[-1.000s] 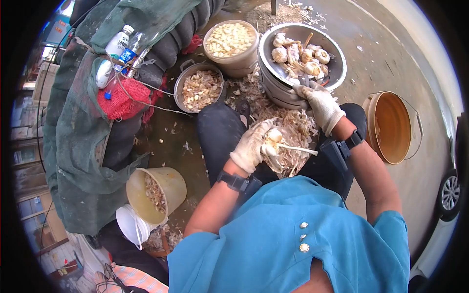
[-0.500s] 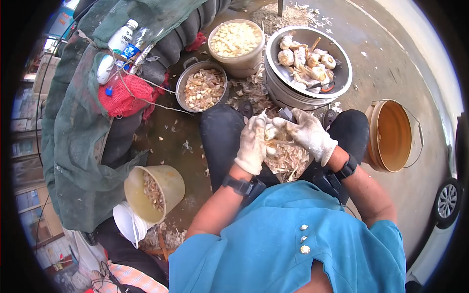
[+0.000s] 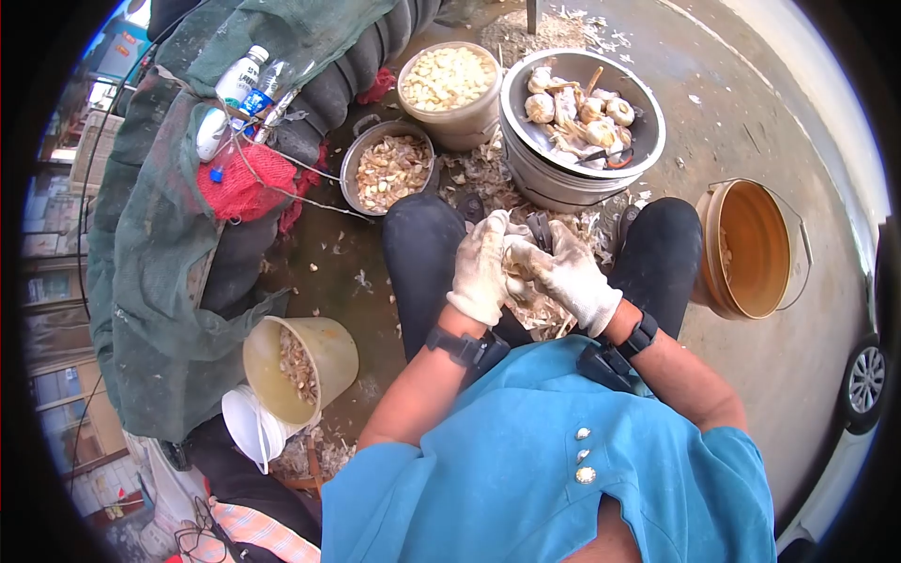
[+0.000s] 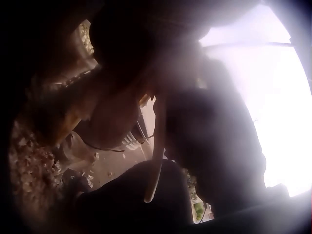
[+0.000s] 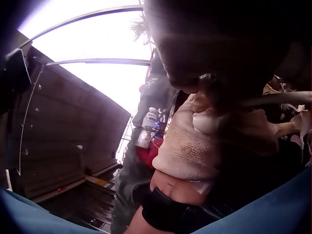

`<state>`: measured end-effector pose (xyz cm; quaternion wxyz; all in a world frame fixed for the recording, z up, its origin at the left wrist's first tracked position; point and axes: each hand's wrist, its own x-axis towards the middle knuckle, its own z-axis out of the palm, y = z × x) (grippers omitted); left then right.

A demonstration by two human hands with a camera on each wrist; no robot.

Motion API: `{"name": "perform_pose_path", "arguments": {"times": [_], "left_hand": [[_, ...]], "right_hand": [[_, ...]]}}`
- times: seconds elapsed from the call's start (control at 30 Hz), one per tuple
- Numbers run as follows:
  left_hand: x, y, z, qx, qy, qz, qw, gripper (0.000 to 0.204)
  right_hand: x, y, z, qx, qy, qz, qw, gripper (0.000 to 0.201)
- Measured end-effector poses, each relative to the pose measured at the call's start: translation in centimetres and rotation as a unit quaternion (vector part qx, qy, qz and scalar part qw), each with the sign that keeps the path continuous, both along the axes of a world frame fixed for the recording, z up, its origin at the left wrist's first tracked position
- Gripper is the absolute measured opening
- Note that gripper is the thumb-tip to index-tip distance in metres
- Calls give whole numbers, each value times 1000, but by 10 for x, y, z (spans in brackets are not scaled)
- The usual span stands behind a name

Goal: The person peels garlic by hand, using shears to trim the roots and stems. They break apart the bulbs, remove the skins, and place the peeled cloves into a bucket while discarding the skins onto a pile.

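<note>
Left hand (image 3: 480, 270) grips the garlic (image 3: 515, 267), right hand (image 3: 578, 281) holds a dark tool (image 3: 539, 231); whether tool touches garlic, can't tell. Garlic sits between the hands, closer to left, above the husks (image 3: 552, 325). In left wrist view, its stem (image 4: 156, 161) points down, slightly tilted. Farther out, ahead and rightward: basin (image 3: 648, 101), bulbs (image 3: 593, 111) inside, red-black handle (image 3: 617, 161) by its near edge.

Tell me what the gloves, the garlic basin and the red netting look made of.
Gloves: probably knitted cotton or a blend, matte off-white; the right wrist view shows a ribbed knit. Basin: likely metal, smooth grey with a bright rim. Red netting: perhaps plastic mesh, dull; it looks loosely woven.
</note>
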<state>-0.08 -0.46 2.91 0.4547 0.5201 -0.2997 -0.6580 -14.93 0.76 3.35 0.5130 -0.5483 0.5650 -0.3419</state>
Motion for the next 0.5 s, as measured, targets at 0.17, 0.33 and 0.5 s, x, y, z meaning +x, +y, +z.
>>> {"name": "perform_pose_path", "arguments": {"times": [0.17,0.33,0.5], "left_hand": [[4,7,-8,-152,-159,-48,974,35],[5,6,0,4,87,-7,996,34],[8,4,-8,45,238,1,970,33]], "right_hand": [[-12,6,16,177,-280,33,943,30],[-14,10,10,321,-478,-2,818,26],[-19,14,15,352,-595,6,722,29]]}}
